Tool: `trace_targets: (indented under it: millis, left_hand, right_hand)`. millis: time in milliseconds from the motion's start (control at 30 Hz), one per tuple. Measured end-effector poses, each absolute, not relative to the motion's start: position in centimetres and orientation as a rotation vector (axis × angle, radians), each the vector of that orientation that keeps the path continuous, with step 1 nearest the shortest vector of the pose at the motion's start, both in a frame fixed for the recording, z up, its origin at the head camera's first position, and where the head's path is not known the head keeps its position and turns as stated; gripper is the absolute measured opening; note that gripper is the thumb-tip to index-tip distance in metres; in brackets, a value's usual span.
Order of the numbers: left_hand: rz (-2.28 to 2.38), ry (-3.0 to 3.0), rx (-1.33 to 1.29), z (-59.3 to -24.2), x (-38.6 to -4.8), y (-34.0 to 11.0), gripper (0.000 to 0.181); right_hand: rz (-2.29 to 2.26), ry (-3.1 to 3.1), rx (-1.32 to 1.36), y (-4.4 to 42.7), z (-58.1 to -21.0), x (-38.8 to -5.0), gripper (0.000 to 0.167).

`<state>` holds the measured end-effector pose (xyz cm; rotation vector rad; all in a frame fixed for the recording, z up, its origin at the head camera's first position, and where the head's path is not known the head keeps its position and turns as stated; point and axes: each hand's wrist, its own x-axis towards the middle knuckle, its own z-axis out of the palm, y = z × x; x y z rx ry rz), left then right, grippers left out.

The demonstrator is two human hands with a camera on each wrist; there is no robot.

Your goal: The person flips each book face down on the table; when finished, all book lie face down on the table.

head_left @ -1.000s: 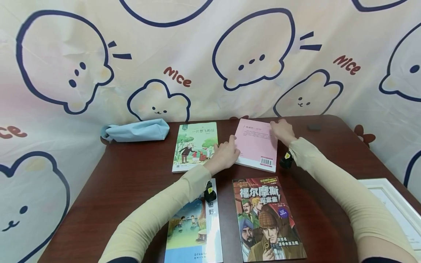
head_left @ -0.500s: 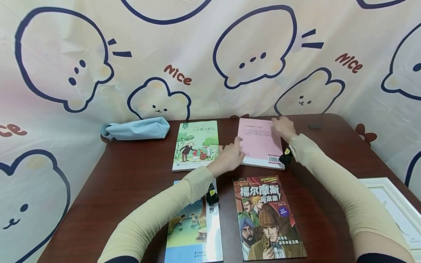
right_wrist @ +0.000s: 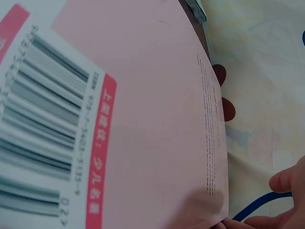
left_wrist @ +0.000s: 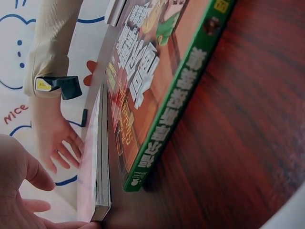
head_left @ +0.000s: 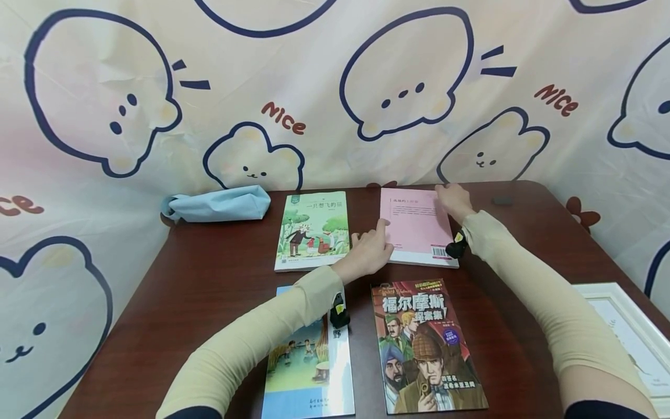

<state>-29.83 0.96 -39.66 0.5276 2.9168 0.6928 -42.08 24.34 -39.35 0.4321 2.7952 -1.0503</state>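
A pink book (head_left: 413,227) lies at the back of the table with its barcode side up. My left hand (head_left: 366,250) touches its left edge with an extended fingertip; in the left wrist view, the fingers (left_wrist: 35,179) are spread beside the book. At its far right corner, my right hand (head_left: 454,202) touches the edge, fingers fairly straight. The right wrist view shows the pink cover (right_wrist: 157,119) close up, with part of the right hand (right_wrist: 286,200) at its corner. Left of it lies a green illustrated book (head_left: 314,227), squared to the table, a gap between them.
Nearer lie a detective book (head_left: 429,343) and a blue-and-white book (head_left: 298,378), partly under my left forearm. A light-blue cloth bundle (head_left: 220,206) sits at the back left, a small dark block (head_left: 502,201) at the back right. A white frame (head_left: 628,314) is at the right edge.
The pink book has slid a little to the right and turned straighter. Both hands have shifted slightly right along with it. The other books stay in place.
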Motion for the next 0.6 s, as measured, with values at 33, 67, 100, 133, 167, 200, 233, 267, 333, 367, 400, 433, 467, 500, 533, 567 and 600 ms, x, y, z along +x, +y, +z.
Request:
trace_targets:
  millis: [33, 67, 100, 133, 167, 200, 233, 267, 333, 367, 400, 433, 467, 500, 533, 567, 600]
  left_hand:
    - [0.691, 2.917, 0.530, -39.7, -29.8, 1.0, 0.051]
    - [0.691, 2.917, 0.532, -39.7, -29.8, 1.0, 0.050]
    - [0.690, 2.915, 0.535, -39.7, -29.7, 1.0, 0.050]
    - [0.693, 2.912, 0.536, -39.6, -29.7, 1.0, 0.050]
    - [0.696, 2.910, 0.539, -39.6, -29.7, 1.0, 0.050]
    - [0.698, 2.906, 0.543, -39.6, -29.6, 1.1, 0.050]
    - [0.698, 2.903, 0.546, -39.6, -29.6, 1.1, 0.050]
    - [0.699, 2.899, 0.547, -39.6, -29.6, 1.1, 0.050]
    - [0.700, 2.896, 0.547, -39.5, -29.6, 1.2, 0.050]
    - [0.697, 2.897, 0.545, -39.5, -29.6, 1.2, 0.050]
    - [0.695, 2.895, 0.544, -39.5, -29.6, 1.2, 0.051]
    - [0.698, 2.892, 0.540, -39.5, -29.6, 1.1, 0.051]
    - [0.703, 2.890, 0.536, -39.4, -29.7, 1.0, 0.052]
    - [0.708, 2.891, 0.534, -39.3, -29.7, 0.9, 0.052]
    - [0.714, 2.890, 0.526, -39.2, -29.7, 0.6, 0.052]
    - [0.728, 2.891, 0.523, -39.0, -29.8, 0.3, 0.052]
    - [0.743, 2.891, 0.521, -38.7, -29.9, -0.1, 0.053]
  right_hand:
    - [-1.048, 2.795, 0.431, 24.3, -39.4, -42.2, 0.067]
    - [-1.046, 2.793, 0.432, 24.4, -39.4, -42.2, 0.068]
    - [-1.047, 2.793, 0.432, 24.3, -39.4, -42.3, 0.067]
    - [-1.048, 2.793, 0.431, 24.3, -39.4, -42.3, 0.067]
    - [-1.048, 2.794, 0.432, 24.3, -39.4, -42.3, 0.067]
    - [-1.048, 2.797, 0.432, 24.3, -39.4, -42.3, 0.068]
    - [-1.050, 2.801, 0.432, 24.3, -39.4, -42.3, 0.068]
    - [-1.050, 2.806, 0.430, 24.3, -39.4, -42.2, 0.068]
    - [-1.054, 2.811, 0.423, 24.3, -39.3, -42.1, 0.068]
    - [-1.054, 2.814, 0.419, 24.3, -39.3, -42.0, 0.068]
    - [-1.054, 2.815, 0.415, 24.3, -39.3, -42.0, 0.068]
    - [-1.053, 2.819, 0.407, 24.3, -39.3, -41.9, 0.069]
    - [-1.050, 2.823, 0.400, 24.3, -39.3, -41.9, 0.069]
    - [-1.042, 2.828, 0.391, 24.3, -39.2, -41.8, 0.069]
    - [-1.032, 2.835, 0.380, 24.3, -39.2, -41.7, 0.070]
    - [-1.013, 2.852, 0.372, 24.2, -39.1, -41.7, 0.070]
    - [-0.993, 2.870, 0.362, 24.2, -39.0, -41.7, 0.071]
